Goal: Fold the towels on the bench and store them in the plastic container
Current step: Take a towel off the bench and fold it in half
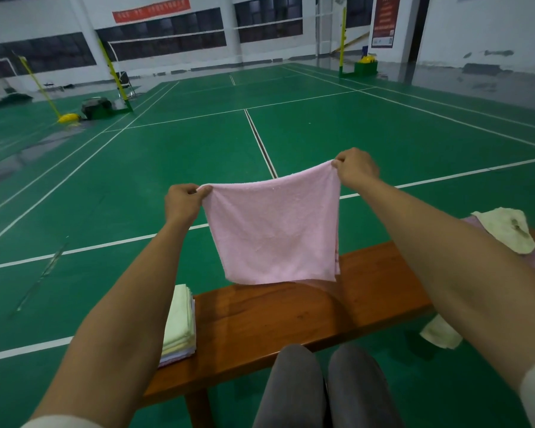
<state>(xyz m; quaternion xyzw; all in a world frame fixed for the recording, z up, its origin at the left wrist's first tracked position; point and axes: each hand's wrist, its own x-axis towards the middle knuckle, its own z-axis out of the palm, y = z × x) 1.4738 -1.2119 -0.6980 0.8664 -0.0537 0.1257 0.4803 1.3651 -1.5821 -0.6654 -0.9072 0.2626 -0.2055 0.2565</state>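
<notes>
A pink towel (275, 230) hangs in the air above the wooden bench (291, 316), its lower edge just over the seat. My left hand (183, 203) pinches its top left corner and my right hand (357, 168) pinches its top right corner, stretching the top edge between them. A stack of folded pale yellow and white towels (179, 325) sits at the bench's left end. Loose towels, a cream one (507, 230) on top of a pink one, lie at the bench's right end. No plastic container is in view.
Another cream cloth (440, 333) hangs below the bench on the right. My knees (322, 387) are against the bench's near edge. Green court floor with white lines (167, 149) spreads beyond, with net posts and bags far off.
</notes>
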